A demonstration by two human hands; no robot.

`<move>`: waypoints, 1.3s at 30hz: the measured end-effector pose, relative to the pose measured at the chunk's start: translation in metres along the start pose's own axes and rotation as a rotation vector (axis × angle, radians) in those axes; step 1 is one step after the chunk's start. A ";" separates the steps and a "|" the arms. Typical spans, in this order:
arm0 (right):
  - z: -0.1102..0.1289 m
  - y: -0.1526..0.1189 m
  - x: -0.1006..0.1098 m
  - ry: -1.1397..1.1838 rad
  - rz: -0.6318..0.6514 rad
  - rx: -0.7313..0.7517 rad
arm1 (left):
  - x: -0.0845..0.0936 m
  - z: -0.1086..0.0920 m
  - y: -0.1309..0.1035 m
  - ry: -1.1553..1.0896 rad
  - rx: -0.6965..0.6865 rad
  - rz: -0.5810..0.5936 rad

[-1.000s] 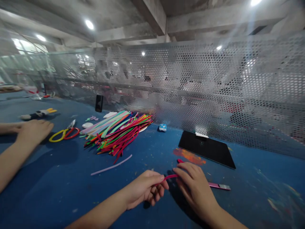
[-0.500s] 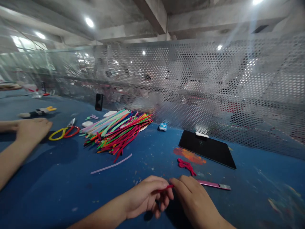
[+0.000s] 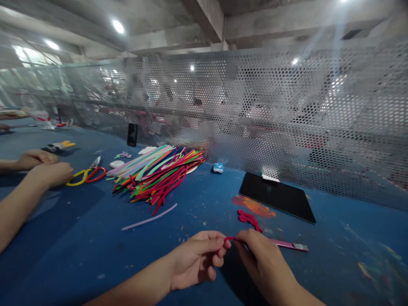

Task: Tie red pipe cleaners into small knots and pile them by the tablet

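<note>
Between my two hands a red pipe cleaner (image 3: pixel 230 238) spans a short gap above the blue table. My left hand (image 3: pixel 200 257) pinches one end between thumb and forefinger, its other fingers curled below. The fingers of my right hand (image 3: pixel 259 255) are closed on the other end, and part of the strand is hidden inside the grip. Just beyond my right hand lies a bent, twisted red pipe cleaner piece (image 3: pixel 249 219). A pink-handled tool with a metal end (image 3: pixel 291 245) sticks out past the right hand, partly covered by it.
A heap of coloured pipe cleaners (image 3: pixel 159 174) lies left of centre, with a single lilac pipe cleaner (image 3: pixel 149 217) before it. Scissors (image 3: pixel 86 175) rest near a co-worker's hands (image 3: pixel 47 170). A black tablet (image 3: pixel 277 197) and small blue packet (image 3: pixel 218 168) lie near the perforated metal screen (image 3: pixel 255 106).
My hands have drawn slightly apart, and more of the red strand shows between them. My right hand has moved a little up and right. The co-worker's hands at left have shifted.
</note>
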State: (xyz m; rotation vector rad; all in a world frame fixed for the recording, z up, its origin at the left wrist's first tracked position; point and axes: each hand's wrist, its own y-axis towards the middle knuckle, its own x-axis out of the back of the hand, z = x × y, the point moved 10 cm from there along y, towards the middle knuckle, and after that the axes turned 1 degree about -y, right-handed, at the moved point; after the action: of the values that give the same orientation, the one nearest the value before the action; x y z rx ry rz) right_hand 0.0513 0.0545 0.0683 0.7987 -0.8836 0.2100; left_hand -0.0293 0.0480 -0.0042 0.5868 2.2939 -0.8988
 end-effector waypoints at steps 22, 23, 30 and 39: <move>-0.010 -0.003 0.001 0.461 -0.005 -0.235 | -0.012 -0.013 -0.001 -0.089 -0.193 0.137; -0.009 -0.002 0.000 0.462 0.008 -0.233 | -0.015 -0.012 -0.001 -0.079 -0.195 0.170; -0.004 -0.003 -0.003 0.517 0.057 -0.238 | -0.032 -0.009 -0.006 0.009 -0.206 0.302; 0.001 -0.001 -0.004 0.569 0.053 -0.279 | -0.019 -0.017 -0.002 0.027 -0.309 0.164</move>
State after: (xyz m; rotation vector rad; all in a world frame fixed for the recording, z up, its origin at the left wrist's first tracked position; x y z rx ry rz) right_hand 0.0488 0.0537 0.0644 0.4186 -0.3824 0.3326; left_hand -0.0230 0.0552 0.0190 0.6399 2.3080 -0.4491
